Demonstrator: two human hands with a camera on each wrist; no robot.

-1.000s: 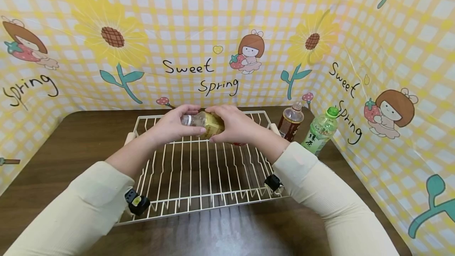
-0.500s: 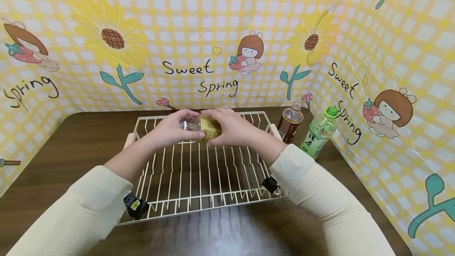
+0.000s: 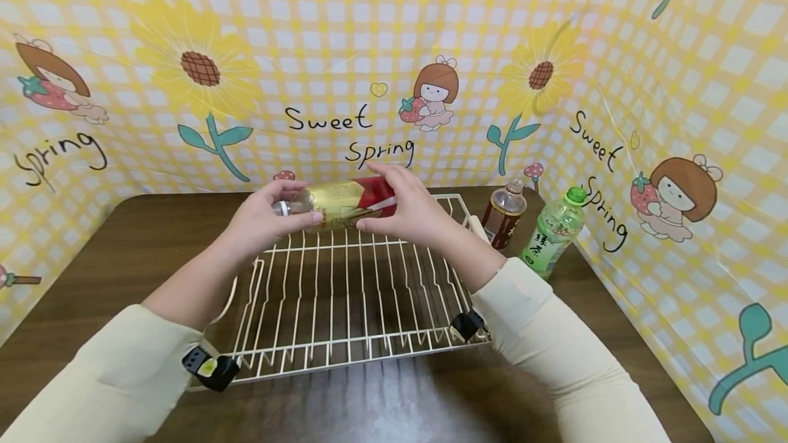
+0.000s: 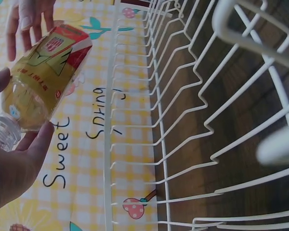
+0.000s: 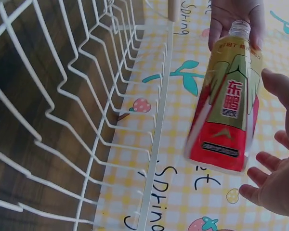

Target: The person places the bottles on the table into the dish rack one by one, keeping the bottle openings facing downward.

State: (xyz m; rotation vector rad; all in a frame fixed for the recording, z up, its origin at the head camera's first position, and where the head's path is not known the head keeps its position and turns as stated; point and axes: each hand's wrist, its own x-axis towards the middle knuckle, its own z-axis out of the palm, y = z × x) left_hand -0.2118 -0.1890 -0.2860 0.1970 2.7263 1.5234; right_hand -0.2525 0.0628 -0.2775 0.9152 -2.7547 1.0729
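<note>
1. Currently, the gold-and-red bottle point(image 3: 341, 200) is at the centre of the head view, lying nearly level between two hands, its neck toward the left of the frame and its base toward the right.
2. The left hand point(image 3: 258, 214), left of centre, grips the bottle at its neck and shoulder, thumb and fingers clamped on either side.
3. The right hand point(image 3: 409, 207), right of centre, is at the base end; the right wrist view shows its fingers spread apart, the thumb just beside the bottle. Whether it touches, I cannot tell.
4. Below the hands, a white wire rack point(image 3: 329, 343) fills the lower middle of the frame, on a dark wooden table point(image 3: 123, 245).
5. Right of the rack stand a brown-labelled bottle point(image 3: 503, 214) and, just beside it, a green bottle point(image 3: 550, 238).
6. A yellow checked cloth point(image 3: 320, 39) spans the upper frame.
</note>
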